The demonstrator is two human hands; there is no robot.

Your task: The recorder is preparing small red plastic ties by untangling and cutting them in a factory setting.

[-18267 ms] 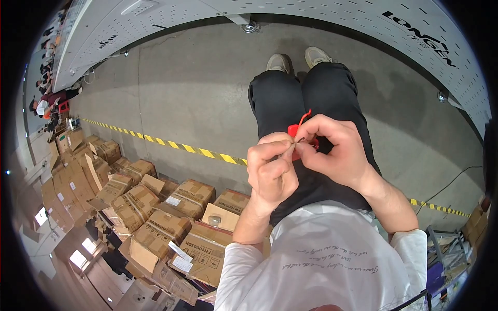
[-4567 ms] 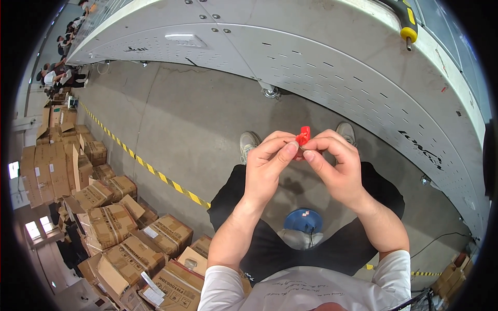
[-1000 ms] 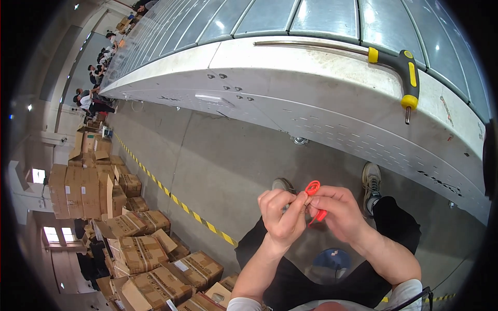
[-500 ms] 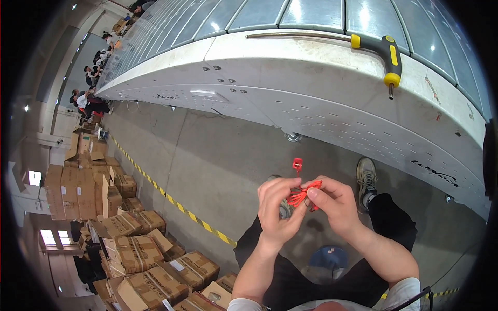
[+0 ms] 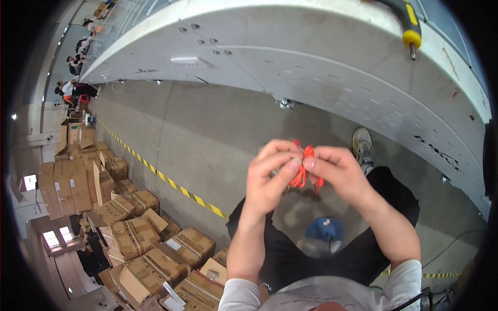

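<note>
Looking down past a big white curved metal panel (image 5: 321, 67) filling the upper frame, with the grey concrete floor (image 5: 207, 140) below it crossed by a yellow-black tape line (image 5: 166, 179). Stacked cardboard boxes (image 5: 129, 228) pile up at lower left; other people (image 5: 72, 88) stand far off at upper left. A yellow-handled tool (image 5: 407, 23) lies on the panel, upper right. A blue round object (image 5: 324, 230) sits on the floor between the legs, lower centre. Left hand (image 5: 270, 179) and right hand (image 5: 340, 173) meet at frame centre, both pinched shut, fingertips pressed together on a small red cord piece (image 5: 306, 168), apparently held up close for fine finger work.
</note>
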